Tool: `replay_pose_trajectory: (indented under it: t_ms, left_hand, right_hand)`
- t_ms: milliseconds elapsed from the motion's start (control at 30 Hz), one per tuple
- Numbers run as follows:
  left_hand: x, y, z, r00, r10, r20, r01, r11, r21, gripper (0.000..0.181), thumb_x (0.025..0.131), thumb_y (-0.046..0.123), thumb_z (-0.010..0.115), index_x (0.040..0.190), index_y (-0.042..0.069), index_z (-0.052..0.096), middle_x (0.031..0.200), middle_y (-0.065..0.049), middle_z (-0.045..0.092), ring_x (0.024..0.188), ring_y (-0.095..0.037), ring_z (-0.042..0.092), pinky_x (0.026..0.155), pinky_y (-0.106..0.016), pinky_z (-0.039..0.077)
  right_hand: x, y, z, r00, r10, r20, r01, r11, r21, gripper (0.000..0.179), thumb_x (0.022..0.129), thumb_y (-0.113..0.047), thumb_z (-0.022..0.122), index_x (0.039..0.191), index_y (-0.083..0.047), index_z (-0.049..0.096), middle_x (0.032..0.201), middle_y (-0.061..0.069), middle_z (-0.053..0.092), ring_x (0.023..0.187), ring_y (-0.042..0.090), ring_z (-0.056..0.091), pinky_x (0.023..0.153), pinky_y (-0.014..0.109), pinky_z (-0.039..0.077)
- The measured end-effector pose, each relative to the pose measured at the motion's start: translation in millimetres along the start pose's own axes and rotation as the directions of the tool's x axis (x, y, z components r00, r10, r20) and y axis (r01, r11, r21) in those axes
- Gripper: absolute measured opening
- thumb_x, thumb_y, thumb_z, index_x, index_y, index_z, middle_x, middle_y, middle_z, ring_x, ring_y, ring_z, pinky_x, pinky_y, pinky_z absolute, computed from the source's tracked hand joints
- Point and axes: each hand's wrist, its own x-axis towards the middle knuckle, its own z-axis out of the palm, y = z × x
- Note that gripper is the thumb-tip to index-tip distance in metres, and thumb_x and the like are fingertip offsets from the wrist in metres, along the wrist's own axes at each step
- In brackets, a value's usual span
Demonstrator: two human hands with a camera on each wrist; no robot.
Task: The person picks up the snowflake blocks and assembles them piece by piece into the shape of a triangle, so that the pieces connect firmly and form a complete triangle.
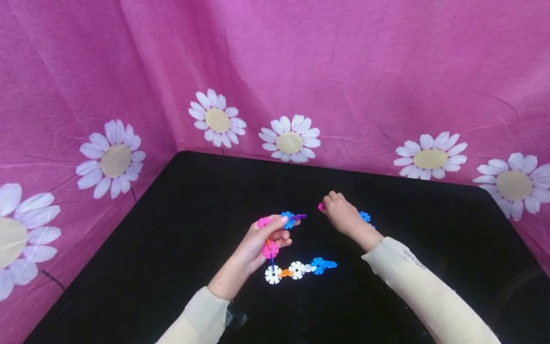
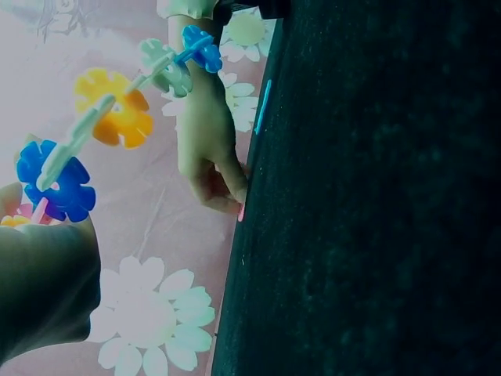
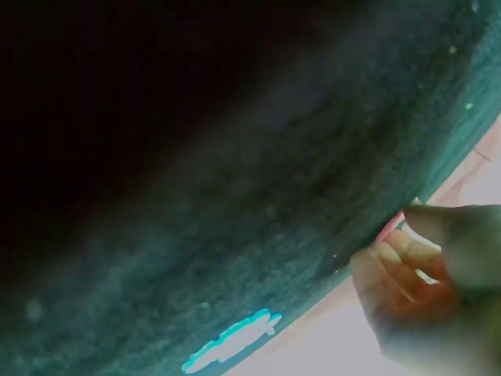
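Note:
My left hand (image 1: 254,242) grips a chain of interlocking plastic flower discs. Its thumb presses a blue disc (image 1: 287,220), with a purple disc (image 1: 299,217) sticking out past the fingers. Pink discs (image 1: 270,250) show by the palm. From there the chain hangs down and runs to the right through white discs (image 1: 296,270), an orange disc (image 1: 285,273) and blue discs (image 1: 318,265). Farther back and to the right, my right hand (image 1: 343,215) pinches a pink disc (image 1: 321,207) at the tabletop; the right wrist view shows its pink edge (image 3: 389,228) between thumb and fingers.
Loose blue discs (image 1: 364,217) lie on the black table (image 1: 223,191) beside my right wrist, partly hidden by it. A pink cloth (image 1: 343,57) printed with large white daisies hangs behind the table and along its left side.

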Motion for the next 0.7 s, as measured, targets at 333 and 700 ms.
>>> replay_pose_trajectory:
  t_ms: [333,700]
  left_hand:
    - [-0.1,-0.7,-0.3,1.0,0.0,0.012,0.0,1.0,-0.009,0.018,0.101,0.016,0.052,0.1,0.018,0.07,0.084,0.008,0.075,0.069,-0.001,0.068,0.077,-0.017,0.057]
    - [0.2,-2.7,1.6,1.0,-0.007,-0.028,0.009,0.999,0.042,0.013,0.099,0.017,0.057,0.1,0.016,0.07,0.079,0.008,0.074,0.069,-0.002,0.069,0.078,-0.019,0.058]
  right_hand:
    - [-6.9,4,-12,0.989,0.135,0.052,-0.145,0.911,0.386,0.015,0.088,-0.005,0.069,0.093,0.0,0.056,0.082,0.015,0.066,0.065,0.017,0.056,0.06,0.025,0.054]
    - [-46.5,-25,-34,0.982,0.153,-0.112,-0.022,0.676,0.736,0.014,0.094,-0.016,0.065,0.102,-0.006,0.06,0.078,0.011,0.07,0.057,0.012,0.063,0.056,0.021,0.054]
